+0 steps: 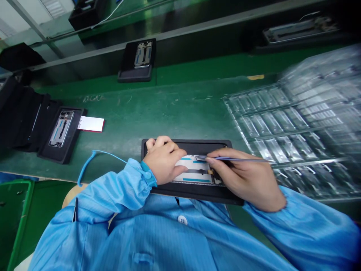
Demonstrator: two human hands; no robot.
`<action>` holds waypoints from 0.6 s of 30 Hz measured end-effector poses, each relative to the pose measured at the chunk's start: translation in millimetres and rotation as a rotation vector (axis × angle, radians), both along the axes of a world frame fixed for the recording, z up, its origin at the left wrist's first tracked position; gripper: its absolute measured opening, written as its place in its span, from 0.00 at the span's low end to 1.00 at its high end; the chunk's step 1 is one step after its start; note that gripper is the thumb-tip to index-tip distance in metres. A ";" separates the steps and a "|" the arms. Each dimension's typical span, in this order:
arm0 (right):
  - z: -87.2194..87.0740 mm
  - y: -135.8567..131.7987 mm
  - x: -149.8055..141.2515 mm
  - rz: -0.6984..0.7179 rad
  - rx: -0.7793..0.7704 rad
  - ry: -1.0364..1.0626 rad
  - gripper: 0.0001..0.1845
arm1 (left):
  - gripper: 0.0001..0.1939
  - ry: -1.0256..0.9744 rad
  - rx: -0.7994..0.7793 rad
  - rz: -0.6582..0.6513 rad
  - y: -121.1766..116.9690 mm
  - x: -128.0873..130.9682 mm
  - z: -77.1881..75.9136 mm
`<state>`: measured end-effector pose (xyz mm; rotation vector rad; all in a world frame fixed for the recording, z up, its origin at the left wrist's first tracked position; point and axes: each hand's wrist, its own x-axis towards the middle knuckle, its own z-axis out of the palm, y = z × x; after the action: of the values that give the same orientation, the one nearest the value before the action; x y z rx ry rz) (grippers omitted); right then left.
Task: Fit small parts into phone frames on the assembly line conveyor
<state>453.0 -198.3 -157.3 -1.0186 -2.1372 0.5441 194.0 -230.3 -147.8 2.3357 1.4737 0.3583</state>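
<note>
A phone frame (197, 172) with blue strips and a dark flex cable lies in a black foam tray (186, 145) close to my body. My left hand (165, 160) grips its left end, thumb across the near part and fingers bent over the far side. In my right hand (248, 178) a pair of thin metal tweezers (242, 159) is pinched between thumb and fingers. The tweezers lie nearly level, their tip at the far long edge of the frame near a blue strip. My right palm covers the tray's right end.
Clear plastic trays (270, 120) are stacked at the right. On the left stand black foam trays (22, 116), one with another phone frame (61, 128), beside a white notepad (90, 124). A further tray (135, 74) holding a phone frame sits at the back. A blue cord (86, 165) runs to my left cuff.
</note>
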 end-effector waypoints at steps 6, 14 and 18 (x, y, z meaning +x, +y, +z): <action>0.5 -6.3 -2.9 -0.017 -0.023 -0.032 0.03 | 0.18 0.003 0.008 -0.004 -0.7 0.1 -0.1; 2.8 -7.3 -5.8 -0.038 -0.079 -0.033 0.03 | 0.18 0.017 -0.002 -0.013 -0.9 0.7 0.8; 2.6 -6.0 -8.5 -0.021 -0.065 -0.050 0.05 | 0.18 0.009 -0.005 -0.014 -0.8 0.8 1.1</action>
<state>444.5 -204.2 -154.8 -1.1004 -2.1619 0.5870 194.8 -231.1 -146.8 2.3458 1.4605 0.3404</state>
